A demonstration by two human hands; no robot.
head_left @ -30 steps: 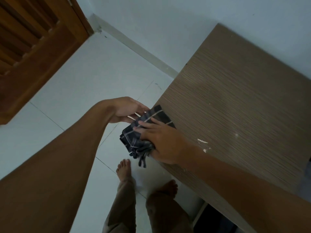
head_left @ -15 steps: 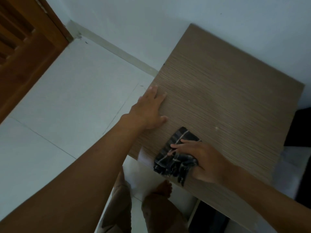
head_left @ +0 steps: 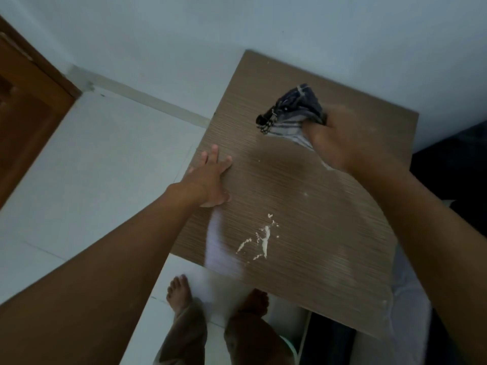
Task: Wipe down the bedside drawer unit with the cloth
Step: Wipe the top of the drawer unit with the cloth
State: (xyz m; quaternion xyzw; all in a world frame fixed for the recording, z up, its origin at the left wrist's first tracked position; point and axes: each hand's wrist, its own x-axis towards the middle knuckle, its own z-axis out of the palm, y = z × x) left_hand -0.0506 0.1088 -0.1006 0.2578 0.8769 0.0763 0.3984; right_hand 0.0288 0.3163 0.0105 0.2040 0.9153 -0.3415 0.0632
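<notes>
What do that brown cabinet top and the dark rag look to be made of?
The drawer unit top looks like wood-grain laminate over board: fine, even parallel streaks and a dull sheen, though it might be veneer. White flecks sit on it. The cloth, bunched in the right hand, looks like soft woven fabric, dark with pale check lines; it crumples.

The left hand (head_left: 210, 180) is lying flat, palm down, fingers (head_left: 214, 154) stretched forward and slightly spread, thumb tucked along the near side. Its forearm is running back toward the lower left, nearly straight. The right hand (head_left: 332, 140) is reaching farther forward than the left, blurred, its fingers curled in a closed grip with the knuckles facing up and bunched fabric sticking out ahead of and to the left of the grip. The right forearm is extending back toward the lower right.
</notes>
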